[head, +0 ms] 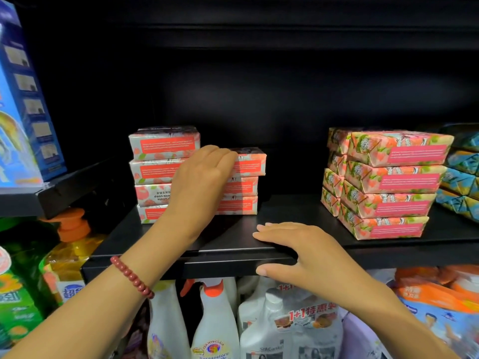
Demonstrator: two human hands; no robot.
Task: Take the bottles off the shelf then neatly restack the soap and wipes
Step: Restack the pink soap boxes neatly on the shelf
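Closest to me, under the working level, stand a white spray bottle (215, 325) and an orange-pumped bottle (70, 244), with other bottles crowded around them. On the black shelf (220, 265) above them I see no bottles at all, so I'd judge the clearing step done and the restacking of soap under way.

The right hand (293, 252) is laid on the shelf's front edge, fingers straight across the top and thumb against the lip. It holds nothing and looks to be steadying the person.

The left hand (199, 177), a red bead bracelet (132, 277) on its wrist, reaches further in to the pale coral-labelled soap. Its fingers bend over the near corner of the top bar (250, 163) of the three-high stack (239, 195). The thumb is hidden, so I cannot tell whether it grasps the bar or only nudges it. That bar sits askew, overhanging to the right. Touching this pile on the left is the four-high stack (155, 174), whose bars are not squared up either, and one label is upside down.

Next, I'd guess, comes sliding that top bar flush with those beneath — a gentle push, or the pile will shear.

Further right, well apart, the pink-and-green stacks (388, 187) stand four high and lean a little. Beyond them are blue-green packs (461, 172) — soap or wipes, I cannot tell.
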